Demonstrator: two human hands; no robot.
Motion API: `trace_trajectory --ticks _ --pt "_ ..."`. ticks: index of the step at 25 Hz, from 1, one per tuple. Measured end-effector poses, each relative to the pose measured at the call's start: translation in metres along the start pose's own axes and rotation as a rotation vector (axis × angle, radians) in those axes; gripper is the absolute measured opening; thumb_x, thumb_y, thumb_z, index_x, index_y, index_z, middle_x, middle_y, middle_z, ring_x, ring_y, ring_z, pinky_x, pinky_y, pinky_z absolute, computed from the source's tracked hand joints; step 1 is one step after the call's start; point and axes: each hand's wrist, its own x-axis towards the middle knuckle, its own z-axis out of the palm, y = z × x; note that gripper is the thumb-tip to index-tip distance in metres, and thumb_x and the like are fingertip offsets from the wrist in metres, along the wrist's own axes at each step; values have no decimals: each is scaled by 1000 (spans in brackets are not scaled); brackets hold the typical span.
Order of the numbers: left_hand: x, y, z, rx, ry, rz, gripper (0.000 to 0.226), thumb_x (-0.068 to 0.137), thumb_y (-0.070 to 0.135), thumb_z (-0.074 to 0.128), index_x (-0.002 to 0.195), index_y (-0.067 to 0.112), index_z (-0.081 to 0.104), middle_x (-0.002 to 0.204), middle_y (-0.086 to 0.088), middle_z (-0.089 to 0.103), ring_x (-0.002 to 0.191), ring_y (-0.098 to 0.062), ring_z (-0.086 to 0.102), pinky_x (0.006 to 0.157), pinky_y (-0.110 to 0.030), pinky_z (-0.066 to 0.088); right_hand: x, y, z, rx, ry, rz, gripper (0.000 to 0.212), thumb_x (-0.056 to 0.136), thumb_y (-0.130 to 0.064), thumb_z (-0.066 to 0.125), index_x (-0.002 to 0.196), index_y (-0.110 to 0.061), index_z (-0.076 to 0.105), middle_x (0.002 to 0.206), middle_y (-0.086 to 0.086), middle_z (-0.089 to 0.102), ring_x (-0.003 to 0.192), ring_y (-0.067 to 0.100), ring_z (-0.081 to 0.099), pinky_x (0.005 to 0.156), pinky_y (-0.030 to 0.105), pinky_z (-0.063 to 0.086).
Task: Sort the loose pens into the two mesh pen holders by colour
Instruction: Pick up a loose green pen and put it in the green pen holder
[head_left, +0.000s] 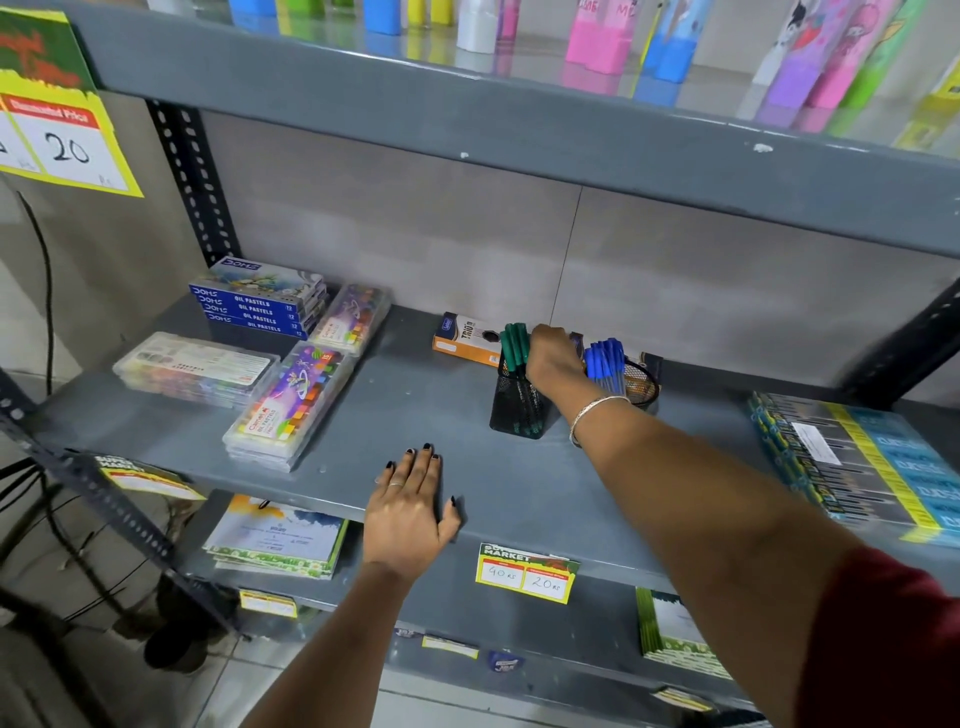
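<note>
On the grey shelf (363, 415) stands a black mesh pen holder (517, 408) with several green pens (514, 345) upright in it. Right of it, a second mesh holder (640, 384) carries several blue pens (605, 361). My right hand (551, 356) reaches between the two bunches, its fingers curled down at the rim of the green holder; what it grips is hidden. My left hand (410, 506) lies flat and open on the shelf's front edge, holding nothing.
An orange pen box (465, 338) lies behind the holders. Oil pastel boxes (260, 301) and clear pastel cases (291, 405) fill the shelf's left side. Stacked packs (857, 462) sit at the right. An upper shelf (519, 119) hangs overhead. Price tags (524, 571) hang on the front edge.
</note>
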Motion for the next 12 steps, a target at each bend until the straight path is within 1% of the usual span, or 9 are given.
trace_trajectory --ticks 2,4,8,10,12 --pt "0 0 2 -28 13 5 60 77 39 34 110 -3 62 116 -18 62 106 -35 58 96 -38 25 -2 -2 1 -26 -5 5 31 93 5 41 122 9 51 128 26 55 120 38 55 95 38 46" --pt "0 -1 4 -39 30 13 60 77 39 34 110 -3 62 116 -19 62 106 -36 58 96 -38 25 -1 -3 -3 -39 -15 19 32 92 6 43 123 9 51 129 25 56 120 37 55 95 36 47" --pt "0 -2 5 -37 26 11 60 77 39 34 110 -3 61 116 -19 62 106 -35 58 96 -38 24 5 1 -16 18 25 70 34 87 14 49 119 7 55 123 23 60 111 34 61 91 33 51" --pt "0 -2 6 -35 34 15 61 76 39 33 111 -2 61 117 -19 62 107 -35 58 96 -38 23 5 9 -24 99 69 82 31 87 10 51 116 3 60 120 20 63 108 33 63 89 32 53" --pt "0 -3 6 -22 55 28 61 77 40 33 112 -2 61 118 -18 61 109 -35 57 97 -38 23 -2 19 -34 156 145 80 27 88 5 48 108 2 65 113 18 68 102 34 66 84 31 55"
